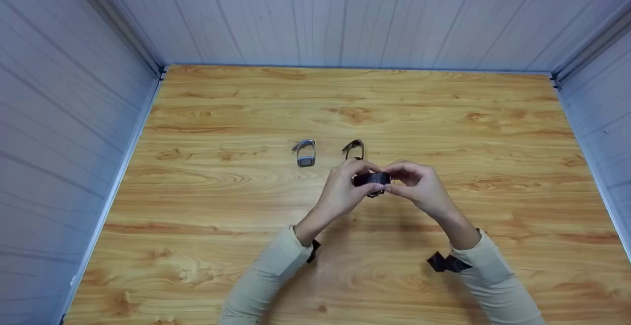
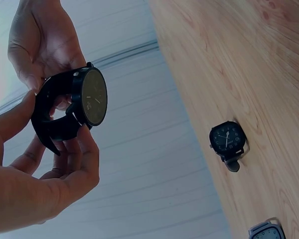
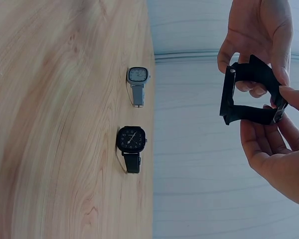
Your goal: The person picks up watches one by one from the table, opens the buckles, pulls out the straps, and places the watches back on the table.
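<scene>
Both hands hold a black wristwatch [image 2: 94,97] up above the table, its round dark dial facing away from the hands in the left wrist view. Its black strap [image 2: 62,127] bends round into a loop, and a loose pointed end sticks out from it. My left hand [image 1: 342,187] grips the watch from the left, fingers and thumb curled about the strap. With thumb and fingertips, my right hand [image 1: 419,187] pinches the strap near the buckle [image 3: 279,114]. Whether the buckle is fastened cannot be seen.
A black watch with a squarish dial [image 3: 131,139] stands on the wooden table [image 1: 222,241] just beyond the hands. To its left stands a grey watch [image 1: 306,161], also with a squarish dial. Pale panel walls [image 1: 315,19] border the table at the back and both sides.
</scene>
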Tool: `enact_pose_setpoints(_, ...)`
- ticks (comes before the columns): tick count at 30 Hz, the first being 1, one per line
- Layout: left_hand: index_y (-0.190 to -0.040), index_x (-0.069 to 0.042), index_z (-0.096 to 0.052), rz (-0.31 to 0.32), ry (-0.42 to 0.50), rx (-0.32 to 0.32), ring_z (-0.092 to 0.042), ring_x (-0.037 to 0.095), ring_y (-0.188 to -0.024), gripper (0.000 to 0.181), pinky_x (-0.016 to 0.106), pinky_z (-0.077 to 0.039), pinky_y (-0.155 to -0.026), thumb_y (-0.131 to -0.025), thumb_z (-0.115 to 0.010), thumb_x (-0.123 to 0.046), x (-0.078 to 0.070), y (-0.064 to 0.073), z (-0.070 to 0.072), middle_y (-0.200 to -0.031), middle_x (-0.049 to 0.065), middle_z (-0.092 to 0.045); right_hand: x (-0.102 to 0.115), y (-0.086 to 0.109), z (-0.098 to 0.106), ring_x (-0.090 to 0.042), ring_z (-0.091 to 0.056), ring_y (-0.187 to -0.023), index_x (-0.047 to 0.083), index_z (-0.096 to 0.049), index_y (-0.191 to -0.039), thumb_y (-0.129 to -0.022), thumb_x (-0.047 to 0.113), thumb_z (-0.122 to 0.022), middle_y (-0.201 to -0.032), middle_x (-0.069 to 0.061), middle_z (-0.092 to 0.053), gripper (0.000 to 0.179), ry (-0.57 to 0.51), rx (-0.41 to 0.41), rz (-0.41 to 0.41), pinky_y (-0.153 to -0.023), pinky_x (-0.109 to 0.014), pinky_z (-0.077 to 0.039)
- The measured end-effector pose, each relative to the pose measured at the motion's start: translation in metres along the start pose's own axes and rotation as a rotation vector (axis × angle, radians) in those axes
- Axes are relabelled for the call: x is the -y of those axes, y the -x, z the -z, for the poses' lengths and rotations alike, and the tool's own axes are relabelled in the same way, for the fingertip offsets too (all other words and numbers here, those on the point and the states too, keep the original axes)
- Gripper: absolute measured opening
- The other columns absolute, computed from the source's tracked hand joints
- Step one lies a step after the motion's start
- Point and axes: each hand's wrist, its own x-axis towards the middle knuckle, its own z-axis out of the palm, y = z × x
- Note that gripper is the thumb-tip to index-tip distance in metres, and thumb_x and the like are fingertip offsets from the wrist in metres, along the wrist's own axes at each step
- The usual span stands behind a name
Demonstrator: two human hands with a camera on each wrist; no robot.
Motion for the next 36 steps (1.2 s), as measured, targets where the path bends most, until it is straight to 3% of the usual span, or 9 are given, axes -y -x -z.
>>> enact_pose_setpoints(17, -0.099, -0.009, -0.068, -0.01, -0.018, -0.001, -0.054, 0.017, -0.088, 0.023, 0.03, -0.043, -0.076, -0.079, -0.072, -0.02, -0.0016, 0.0006, 0.0004, -0.095, 0.005, -0.06, 0.0056, -0.0004, -0.0001, -0.022, -0.061, -0.094, -0.013, -0.06, -0.101, -0.078, -0.008, -0.066, -0.102, -0.023, -0.058, 0.024, 0.042, -0.017, -0.039, -0.081, -0.029, -0.05)
enact_pose_setpoints(30, -0.102, -0.006, -0.064, -0.104, -0.025, 0.027, -0.054, 0.019, -0.088, 0.021, 0.03, -0.045, -0.075, -0.083, -0.068, -0.015, 0.0007, 0.0021, 0.001, -0.098, 0.008, -0.058, 0.0072, -0.0002, 0.0017, -0.022, -0.062, -0.091, -0.013, -0.061, -0.099, -0.077, -0.006, -0.068, -0.099, -0.022, -0.058, 0.024, 0.056, -0.019, -0.054, -0.077, -0.028, -0.051)
enact_pose_setpoints(36, -0.101, -0.006, -0.063, -0.071, 0.003, 0.043, -0.054, 0.017, -0.087, 0.021, 0.034, -0.047, -0.073, -0.083, -0.068, -0.015, 0.0007, 0.0011, 0.004, -0.098, 0.006, -0.059, 0.0075, -0.0011, 0.0003, -0.022, -0.062, -0.091, -0.013, -0.06, -0.1, -0.076, -0.007, -0.069, -0.1, -0.02, -0.059, 0.026, 0.048, -0.025, -0.063, -0.078, -0.029, -0.052)
